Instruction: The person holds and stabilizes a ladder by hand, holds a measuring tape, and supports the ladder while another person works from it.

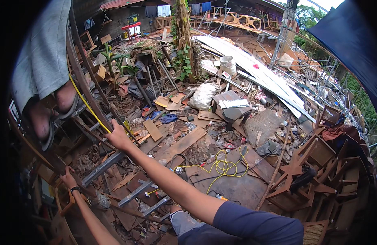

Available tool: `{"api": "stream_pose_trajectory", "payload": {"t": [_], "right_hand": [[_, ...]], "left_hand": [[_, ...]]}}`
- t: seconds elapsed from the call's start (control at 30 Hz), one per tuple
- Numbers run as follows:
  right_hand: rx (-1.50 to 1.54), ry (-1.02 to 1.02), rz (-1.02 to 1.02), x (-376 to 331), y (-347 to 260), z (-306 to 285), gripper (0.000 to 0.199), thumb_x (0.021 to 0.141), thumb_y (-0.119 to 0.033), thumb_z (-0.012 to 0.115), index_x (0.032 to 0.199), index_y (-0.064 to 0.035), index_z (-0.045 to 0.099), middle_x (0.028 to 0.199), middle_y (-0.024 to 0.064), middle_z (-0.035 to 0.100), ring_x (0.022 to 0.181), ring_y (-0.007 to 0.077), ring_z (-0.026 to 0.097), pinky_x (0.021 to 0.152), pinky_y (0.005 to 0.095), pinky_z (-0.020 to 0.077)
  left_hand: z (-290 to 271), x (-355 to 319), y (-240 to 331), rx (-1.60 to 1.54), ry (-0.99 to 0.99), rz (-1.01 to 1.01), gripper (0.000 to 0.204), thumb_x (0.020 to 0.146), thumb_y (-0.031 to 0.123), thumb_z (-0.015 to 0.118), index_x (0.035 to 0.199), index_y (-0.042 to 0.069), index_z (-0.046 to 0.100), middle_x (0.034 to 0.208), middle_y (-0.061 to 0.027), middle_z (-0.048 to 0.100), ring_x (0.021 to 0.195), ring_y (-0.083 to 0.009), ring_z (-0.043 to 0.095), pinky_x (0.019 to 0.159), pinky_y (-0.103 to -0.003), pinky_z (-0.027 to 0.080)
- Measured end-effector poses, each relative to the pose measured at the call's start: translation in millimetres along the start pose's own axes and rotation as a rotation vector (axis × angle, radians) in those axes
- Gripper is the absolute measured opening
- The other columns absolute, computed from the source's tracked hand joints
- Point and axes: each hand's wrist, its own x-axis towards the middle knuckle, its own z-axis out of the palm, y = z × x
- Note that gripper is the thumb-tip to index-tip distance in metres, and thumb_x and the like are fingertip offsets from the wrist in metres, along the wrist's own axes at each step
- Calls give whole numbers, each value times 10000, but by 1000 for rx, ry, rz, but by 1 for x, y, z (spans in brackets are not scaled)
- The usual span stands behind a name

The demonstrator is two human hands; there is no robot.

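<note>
Both my hands are closed around the dark side rails of a ladder with grey metal rungs point(102, 168). My right hand point(120, 137) grips the right rail, where a yellow cord point(89, 108) runs down beside my fingers. Lower and further left, my left hand point(68, 179) holds the left rail, with a dark band at the wrist. Above my hands, another person's legs in grey trousers point(47, 61) stand on the ladder, with sandals point(49, 136) on the feet. Near my left forearm is a round metal-faced tool point(102, 200), only partly visible.
Broken boards and rubble cover the ground. A yellow cable point(225, 167) lies coiled on a flat brown sheet point(204, 185). Wooden chair frames point(315, 167) are piled at right. Behind are a tree trunk point(184, 41), long white panels point(253, 69) and a white bucket point(227, 64).
</note>
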Motion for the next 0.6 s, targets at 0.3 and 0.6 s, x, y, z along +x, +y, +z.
{"api": "stream_pose_trajectory", "payload": {"t": [0.3, 0.6], "right_hand": [[-10, -136, 57, -2, -7, -6, 500, 742, -180, 605, 1164, 31, 441, 1135, 297, 483, 1054, 482, 470, 923, 479, 393], [17, 16, -40, 1, 9, 4, 445, 673, -144, 660, 1040, 16, 467, 824, 248, 604, 814, 405, 604, 722, 429, 461]], "left_hand": [[1, 3, -6, -45, -11, -1, 155, 872, 111, 561, 757, 15, 525, 685, -35, 531, 602, -141, 526, 589, -286, 427], [-1, 5, -10, -12, -30, 16, 172, 849, 144, 576, 738, 19, 535, 673, -41, 537, 594, -143, 532, 602, -283, 421]]}}
